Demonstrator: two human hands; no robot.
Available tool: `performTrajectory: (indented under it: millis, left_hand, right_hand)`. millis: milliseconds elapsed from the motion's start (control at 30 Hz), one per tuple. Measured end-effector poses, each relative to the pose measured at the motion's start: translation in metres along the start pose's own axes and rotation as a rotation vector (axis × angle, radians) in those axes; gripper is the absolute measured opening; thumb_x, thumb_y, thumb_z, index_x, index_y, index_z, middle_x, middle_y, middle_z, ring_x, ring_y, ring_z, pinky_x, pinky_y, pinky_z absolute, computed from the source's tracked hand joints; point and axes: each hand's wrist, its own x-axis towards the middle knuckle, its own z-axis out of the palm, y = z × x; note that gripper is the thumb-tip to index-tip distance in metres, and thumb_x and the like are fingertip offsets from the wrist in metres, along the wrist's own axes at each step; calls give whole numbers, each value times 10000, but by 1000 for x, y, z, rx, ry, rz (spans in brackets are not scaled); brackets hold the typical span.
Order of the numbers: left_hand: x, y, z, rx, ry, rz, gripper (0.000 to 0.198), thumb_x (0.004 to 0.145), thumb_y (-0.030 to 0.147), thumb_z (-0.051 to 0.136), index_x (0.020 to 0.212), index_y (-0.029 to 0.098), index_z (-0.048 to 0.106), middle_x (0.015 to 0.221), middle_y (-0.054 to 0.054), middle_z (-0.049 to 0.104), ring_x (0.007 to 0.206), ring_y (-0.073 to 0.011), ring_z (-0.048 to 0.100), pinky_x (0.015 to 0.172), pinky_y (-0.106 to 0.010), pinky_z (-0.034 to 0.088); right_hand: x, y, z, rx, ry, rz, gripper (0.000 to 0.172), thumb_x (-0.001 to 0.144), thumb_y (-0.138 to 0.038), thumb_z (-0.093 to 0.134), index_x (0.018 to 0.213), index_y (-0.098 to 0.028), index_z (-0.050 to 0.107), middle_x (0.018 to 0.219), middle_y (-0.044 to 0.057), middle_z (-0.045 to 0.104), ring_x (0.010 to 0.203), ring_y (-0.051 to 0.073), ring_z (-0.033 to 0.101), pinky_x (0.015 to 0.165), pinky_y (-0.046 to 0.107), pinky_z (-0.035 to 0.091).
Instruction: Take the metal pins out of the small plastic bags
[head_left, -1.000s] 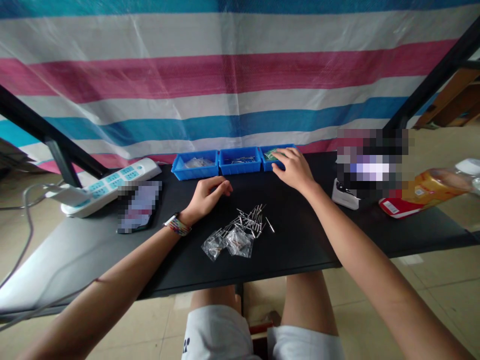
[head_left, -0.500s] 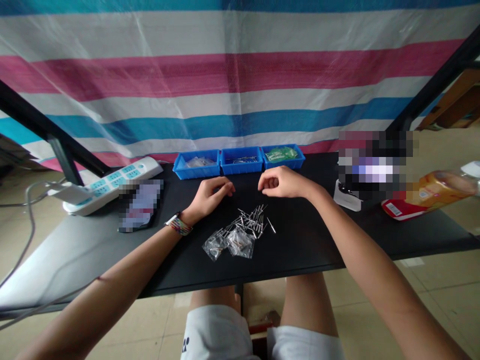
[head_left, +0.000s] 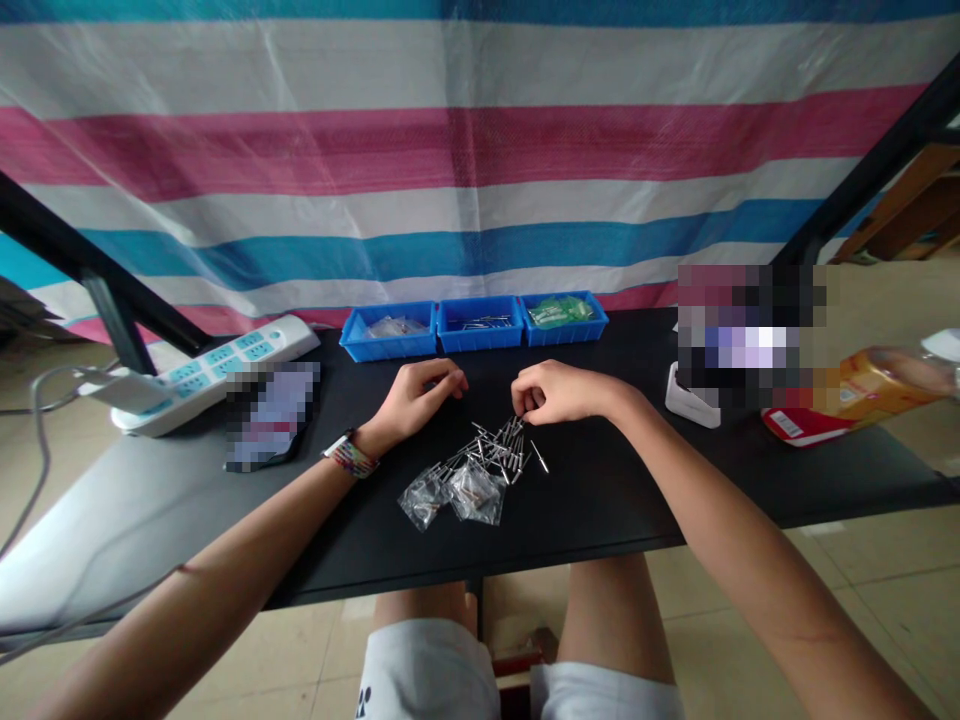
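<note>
A loose pile of silver blind rivets lies on the black table in front of me. My right hand is at the far end of the pile, fingers curled down and thumb and fingertips pinched at the rivet ends; whether one is between them is hidden. One single rivet lies apart on the right. My left hand rests in a loose fist, left of and beyond the pile, with nothing seen in it. Two small clear plastic bags with metal pieces lie at the pile's near side.
Behind my hands stand three blue bins: the left bin with clear bags, the middle bin with rivets, the right bin with green-tinted packets. A power strip and a phone lie left; a white case and a bottle lie right.
My right hand has come down and nearer to me, from above the pile to touching its far end. My left hand has stayed in place; the view has shifted slightly.
</note>
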Motion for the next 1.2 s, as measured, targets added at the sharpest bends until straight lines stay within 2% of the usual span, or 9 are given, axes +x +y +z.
performTrajectory:
  millis: [733,900,1200]
  left_hand:
    - [1,-4,1,14,-5,0,460,1048,570,574,857,190,748,783,-68,769,731,-214,718,658,-291,543]
    - [1,-2,1,-1,-16,-7,441,1044,553,585,858,193,759,790,-68,773,731,-215,721,660,-291,549]
    - [1,1,0,4,-28,0,431,1047,542,579,857,193,747,801,-69,776,738,-217,735,668,-293,552]
  right_hand:
    - [-2,7,-7,34,-47,54,136,716,-89,725,796,-183,784,766,-5,738,670,141,628,643,257,447]
    - [-4,5,-9,79,-100,87,129,726,-115,746,822,-187,793,764,-3,750,663,148,638,639,258,460]
    - [-4,0,-8,-20,-95,86,98,730,-86,740,759,-179,744,737,-4,714,678,147,632,642,266,450]
